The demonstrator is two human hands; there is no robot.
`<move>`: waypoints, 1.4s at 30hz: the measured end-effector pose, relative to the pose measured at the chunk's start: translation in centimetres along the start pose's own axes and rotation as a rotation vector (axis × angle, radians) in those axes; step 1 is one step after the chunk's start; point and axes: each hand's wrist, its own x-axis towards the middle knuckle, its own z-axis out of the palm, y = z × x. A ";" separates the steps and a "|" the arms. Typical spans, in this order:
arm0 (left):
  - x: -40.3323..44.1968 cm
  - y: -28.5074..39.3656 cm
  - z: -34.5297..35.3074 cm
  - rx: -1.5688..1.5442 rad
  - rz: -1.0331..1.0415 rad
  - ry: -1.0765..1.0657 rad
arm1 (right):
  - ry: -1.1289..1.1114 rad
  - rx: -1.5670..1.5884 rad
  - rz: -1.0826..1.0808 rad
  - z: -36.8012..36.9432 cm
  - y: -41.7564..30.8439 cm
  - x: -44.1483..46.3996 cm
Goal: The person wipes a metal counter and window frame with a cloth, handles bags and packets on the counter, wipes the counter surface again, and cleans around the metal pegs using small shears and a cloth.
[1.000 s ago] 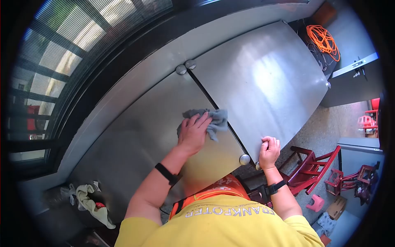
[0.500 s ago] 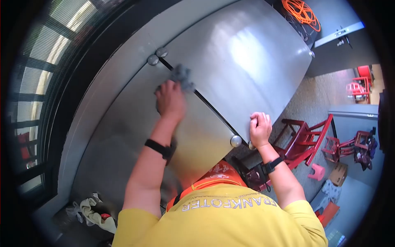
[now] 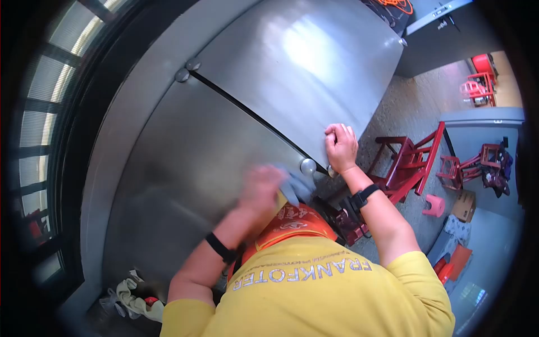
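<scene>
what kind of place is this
Possibly a small eatery or a shop's seating area: shiny grey metal tabletops stand side by side, with a dark red wooden chair and a small pink plastic stool on the floor nearby.

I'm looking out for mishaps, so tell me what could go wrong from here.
1. The cloth at the left hand is close to the metal top's near edge, so it might slip off.
2. It could snag on the round metal cap beside it.
3. The right hand, closed at an edge, might slip if leaned on.
</scene>
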 end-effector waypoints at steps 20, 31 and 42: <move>0.6 3.6 -1.8 0.052 -0.138 -0.408 | 0.025 0.022 0.000 0.0 0.2 -0.5; -1.5 -1.0 -13.4 -0.157 -0.943 0.338 | 0.037 0.035 0.000 0.0 0.2 -0.5; -4.0 -0.8 -22.3 -1.282 -0.967 0.705 | 0.033 0.037 0.006 0.1 0.3 -0.5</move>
